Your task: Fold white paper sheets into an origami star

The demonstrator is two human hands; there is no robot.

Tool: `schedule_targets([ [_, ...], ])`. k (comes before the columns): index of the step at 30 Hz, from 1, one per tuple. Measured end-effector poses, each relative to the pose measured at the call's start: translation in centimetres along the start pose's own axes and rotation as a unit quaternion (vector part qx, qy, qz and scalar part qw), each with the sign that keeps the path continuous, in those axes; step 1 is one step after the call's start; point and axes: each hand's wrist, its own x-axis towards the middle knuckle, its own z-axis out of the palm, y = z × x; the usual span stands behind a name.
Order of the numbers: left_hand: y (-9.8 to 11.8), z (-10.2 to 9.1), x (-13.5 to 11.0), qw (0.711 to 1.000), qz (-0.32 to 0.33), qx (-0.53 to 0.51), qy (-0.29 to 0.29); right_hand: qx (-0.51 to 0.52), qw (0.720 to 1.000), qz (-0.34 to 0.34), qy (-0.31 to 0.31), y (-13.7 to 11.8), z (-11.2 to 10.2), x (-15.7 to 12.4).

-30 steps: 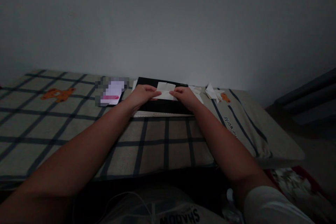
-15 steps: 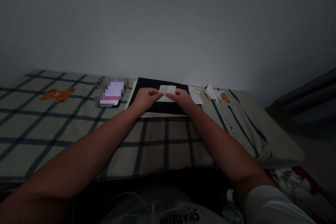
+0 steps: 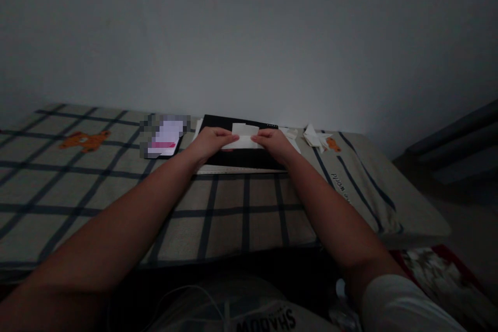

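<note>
A small white sheet of folded paper (image 3: 245,141) is held between my two hands, just above a black flat board or folder (image 3: 257,158). My left hand (image 3: 213,142) pinches its left side, thumb on top. On the right side my right hand (image 3: 274,142) grips it the same way, its thumb pointing inward. A crease runs across the paper between the thumbs. The fingers beneath the paper are mostly hidden. White sheets stick out from under the black board near both hands.
Left of the board lies a lit phone (image 3: 165,140), partly blurred. A folded white paper shape (image 3: 316,138) stands at the right. All rest on a checked cloth (image 3: 229,218) against a grey wall (image 3: 249,36). A clear bottle (image 3: 342,306) is low at the right.
Both thumbs have moved apart along the paper, from close together at its middle toward its sides. The paper's crease now shows between them. The phone and the folded shape stay put.
</note>
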Motion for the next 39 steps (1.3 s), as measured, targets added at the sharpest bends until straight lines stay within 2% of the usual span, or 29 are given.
schedule_targets([
  [3,-0.5,-0.6,0.5,0.998,-0.025,-0.028,-0.046,0.043,0.999,0.012,0.010,-0.2,0.0,-0.1],
  [6,-0.6,-1.0,0.8,0.999,-0.035,-0.026,-0.029,0.101,0.993,0.057,-0.016,0.0,-0.3,-0.1],
  [10,-0.4,-1.3,1.0,0.998,-0.042,-0.047,-0.002,0.088,0.990,0.108,-0.030,0.2,-1.0,0.0],
  [16,-0.9,-2.2,1.5,0.997,-0.047,-0.057,-0.039,0.089,0.987,0.123,-0.046,-0.1,-1.4,0.0],
  [19,-0.9,-2.7,1.6,0.992,-0.077,-0.070,-0.067,0.100,0.985,0.132,-0.042,0.0,-1.4,-0.1],
  [22,-0.5,-2.8,1.5,0.990,-0.101,-0.075,-0.058,0.104,0.986,0.122,-0.049,0.2,-1.6,0.0],
  [25,-0.3,-2.7,1.3,0.993,-0.099,-0.052,-0.047,0.088,0.987,0.119,-0.067,0.1,-1.7,0.0],
  [28,-0.2,-2.6,1.2,0.993,-0.100,-0.030,-0.056,0.051,0.990,0.116,-0.059,0.0,-1.7,0.0],
  [34,-0.2,-2.4,1.2,0.992,-0.102,-0.023,-0.066,-0.051,0.997,0.003,-0.065,0.5,-1.6,0.3],
  [37,-0.4,-2.5,1.3,0.993,-0.089,-0.026,-0.071,-0.067,0.997,-0.004,-0.040,0.7,-1.6,0.4],
  [39,-0.5,-2.8,1.4,0.992,-0.080,-0.034,-0.095,-0.054,0.998,0.003,-0.033,0.7,-1.7,0.4],
])
